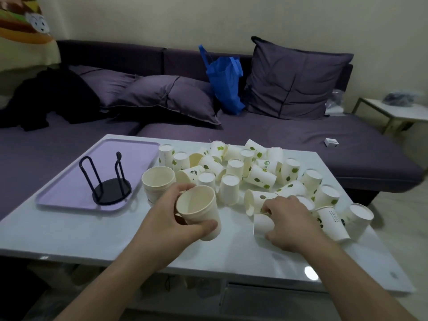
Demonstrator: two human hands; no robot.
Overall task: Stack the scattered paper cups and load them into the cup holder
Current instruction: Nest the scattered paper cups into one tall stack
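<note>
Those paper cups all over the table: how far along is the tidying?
Early days. One short stack already stands upright beside the tray. The left hand holds a second small stack, while the right hand grips a loose cup. Dozens of scattered cups remain, and the black cup holder on the tray holds none.

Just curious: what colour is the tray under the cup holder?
Light purple tray, seen in the head view.

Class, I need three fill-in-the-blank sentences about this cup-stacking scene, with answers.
1. The left hand holds a stack of cups with mouths facing ____.
2. The black holder stands on a ____ tray.
3. The right hand grips a cup lying on its ____.

Answers: up; purple; side
</note>
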